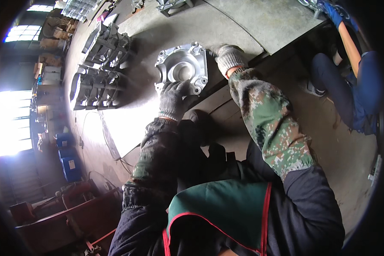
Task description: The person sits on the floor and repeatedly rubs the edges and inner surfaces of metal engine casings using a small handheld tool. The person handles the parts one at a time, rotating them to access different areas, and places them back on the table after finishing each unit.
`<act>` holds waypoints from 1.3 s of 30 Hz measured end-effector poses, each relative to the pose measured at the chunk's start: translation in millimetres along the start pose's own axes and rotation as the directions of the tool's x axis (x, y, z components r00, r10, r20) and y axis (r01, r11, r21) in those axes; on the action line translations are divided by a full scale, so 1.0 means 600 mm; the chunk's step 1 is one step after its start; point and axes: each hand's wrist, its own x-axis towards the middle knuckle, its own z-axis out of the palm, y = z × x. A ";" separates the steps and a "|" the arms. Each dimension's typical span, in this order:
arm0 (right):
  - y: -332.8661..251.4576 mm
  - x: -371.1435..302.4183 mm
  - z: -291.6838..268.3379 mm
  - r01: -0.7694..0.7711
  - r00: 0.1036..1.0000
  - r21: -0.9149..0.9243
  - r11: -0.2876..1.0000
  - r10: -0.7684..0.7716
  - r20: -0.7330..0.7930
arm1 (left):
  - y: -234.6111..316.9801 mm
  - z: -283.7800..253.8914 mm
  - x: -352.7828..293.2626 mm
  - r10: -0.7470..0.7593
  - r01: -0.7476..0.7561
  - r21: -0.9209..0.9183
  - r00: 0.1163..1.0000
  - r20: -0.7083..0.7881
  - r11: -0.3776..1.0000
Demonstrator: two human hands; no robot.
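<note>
A silver cast metal housing [184, 64] lies on the grey worktable [281, 25], its round stepped hollow facing up and bolt bosses at its corners. My left hand [173, 99], in a grey knit glove, grips the near edge of the housing, with the fingers over the rim. Just right of the housing is my right hand [230, 57], also gloved, its fingers pointing toward the far right corner. Those fingertips are dark and partly hidden, so whether they touch the housing or hold anything is unclear.
Several similar castings [99, 87] stand stacked at the table's left. Another metal part [173, 6] sits at the far edge. A co-worker in blue gloves [332, 15] works at the far right. Blue drums [69, 164] stand on the floor at left, near a red metal frame [68, 213].
</note>
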 end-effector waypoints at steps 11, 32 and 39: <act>0.002 -0.154 0.054 0.336 0.919 0.127 0.933 -0.295 -0.260 | -0.035 0.039 -0.014 -0.040 0.044 0.025 0.989 -0.142 0.999; -0.090 -0.087 -0.093 0.058 0.898 -0.599 0.799 -0.304 -0.319 | 0.050 0.101 0.045 -0.385 0.360 -0.156 0.905 -0.179 0.920; -0.176 -0.070 -0.061 -0.018 0.899 -0.801 0.598 -0.340 -0.274 | 0.027 0.094 0.032 -0.431 0.410 -0.183 0.897 -0.094 0.893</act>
